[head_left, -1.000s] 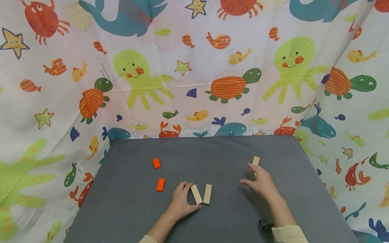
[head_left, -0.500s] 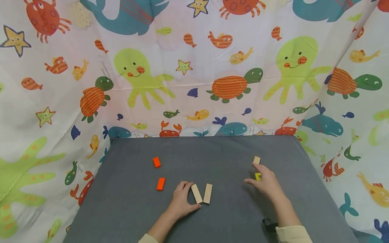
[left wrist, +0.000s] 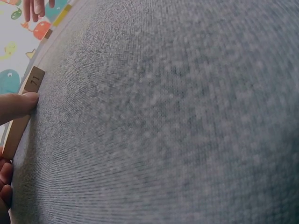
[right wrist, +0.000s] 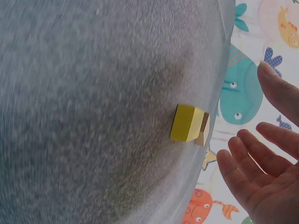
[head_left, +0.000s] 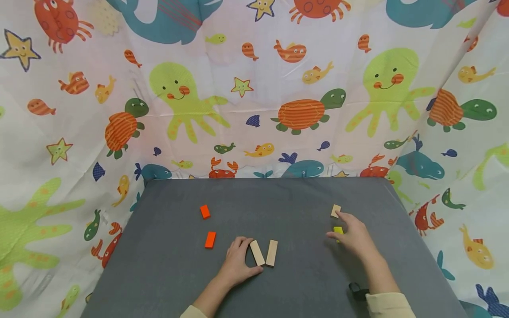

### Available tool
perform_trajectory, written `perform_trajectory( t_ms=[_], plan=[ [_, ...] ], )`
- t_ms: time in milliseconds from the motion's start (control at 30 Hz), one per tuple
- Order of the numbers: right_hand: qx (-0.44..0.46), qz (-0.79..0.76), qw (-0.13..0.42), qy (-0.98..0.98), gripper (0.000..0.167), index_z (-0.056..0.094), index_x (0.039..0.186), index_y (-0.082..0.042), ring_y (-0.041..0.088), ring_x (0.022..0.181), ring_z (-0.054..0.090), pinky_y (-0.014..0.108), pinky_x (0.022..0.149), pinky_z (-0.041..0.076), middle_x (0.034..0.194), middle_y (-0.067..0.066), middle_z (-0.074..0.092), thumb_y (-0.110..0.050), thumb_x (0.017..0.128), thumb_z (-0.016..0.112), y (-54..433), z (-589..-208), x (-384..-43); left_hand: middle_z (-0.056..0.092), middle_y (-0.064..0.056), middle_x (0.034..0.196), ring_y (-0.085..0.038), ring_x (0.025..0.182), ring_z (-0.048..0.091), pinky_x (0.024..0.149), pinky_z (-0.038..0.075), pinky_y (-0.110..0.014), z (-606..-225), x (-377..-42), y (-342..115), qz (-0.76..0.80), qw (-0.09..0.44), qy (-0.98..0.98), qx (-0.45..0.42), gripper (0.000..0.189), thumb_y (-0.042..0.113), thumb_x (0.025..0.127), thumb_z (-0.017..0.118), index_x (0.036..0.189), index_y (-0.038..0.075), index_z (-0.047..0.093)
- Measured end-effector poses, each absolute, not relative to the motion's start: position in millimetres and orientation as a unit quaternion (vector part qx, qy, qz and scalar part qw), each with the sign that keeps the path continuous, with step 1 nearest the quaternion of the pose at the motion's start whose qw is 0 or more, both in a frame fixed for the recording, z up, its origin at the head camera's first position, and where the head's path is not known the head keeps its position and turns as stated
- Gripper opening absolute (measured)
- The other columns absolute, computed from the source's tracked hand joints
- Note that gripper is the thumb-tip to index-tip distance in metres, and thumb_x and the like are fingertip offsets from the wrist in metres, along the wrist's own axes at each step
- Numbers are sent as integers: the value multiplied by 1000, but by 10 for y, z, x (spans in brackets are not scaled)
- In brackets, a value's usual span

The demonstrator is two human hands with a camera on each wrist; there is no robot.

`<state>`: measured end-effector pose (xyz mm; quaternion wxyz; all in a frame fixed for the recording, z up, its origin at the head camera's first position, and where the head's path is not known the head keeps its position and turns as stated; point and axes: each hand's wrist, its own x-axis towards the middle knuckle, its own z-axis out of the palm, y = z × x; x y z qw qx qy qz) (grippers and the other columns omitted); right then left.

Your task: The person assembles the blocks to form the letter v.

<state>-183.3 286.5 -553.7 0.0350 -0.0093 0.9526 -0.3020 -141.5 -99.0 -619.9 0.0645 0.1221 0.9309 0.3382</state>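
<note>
My left hand (head_left: 235, 265) rests at a plain wooden block (head_left: 257, 253), index finger at its far end and thumb at its near end. Stamped dark marks show on one end of that block in the left wrist view, where the thumb overlaps it. Just to its right lies a second wooden block (head_left: 271, 253), the two forming a narrow V. Fingers spread, my right hand (head_left: 355, 236) hovers over a yellow block (head_left: 338, 230), holding nothing. In the right wrist view the yellow block (right wrist: 184, 122) stands apart from the fingers, with another wooden block (right wrist: 204, 130) behind it.
Two orange blocks (head_left: 205, 212) lie on the left part of the grey cloth-covered table (head_left: 278, 203). A black strap-like item (head_left: 358, 292) shows by the right wrist. A curtain (head_left: 254, 88) printed with sea animals hangs behind the table and along its sides.
My right hand has shifted right, so more of the yellow block and the far wooden block shows. My left hand and its block stay where they were.
</note>
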Motion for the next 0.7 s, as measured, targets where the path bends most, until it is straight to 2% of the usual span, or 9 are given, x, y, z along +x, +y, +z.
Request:
perform_trajectory(
  t_ms=[367,700],
  plan=[
    [-7,-290,35,956,81,46,147,3,53,134,41,68,108,34,146,32,46,-19,80,86,3011,-5608,-1830,48,-6,132,-27,121,48,99,44,-54,-6220,-1424,-993,336,69,931,126,88,47,71,89,144,14,52],
    [3,-302,75,950,80,44,148,2,55,137,35,72,107,32,150,33,38,-14,80,83,3084,-5631,-1853,48,-6,132,-27,122,48,99,44,-54,-6214,-1425,-992,336,71,931,120,89,48,71,90,144,14,52]
  ],
)
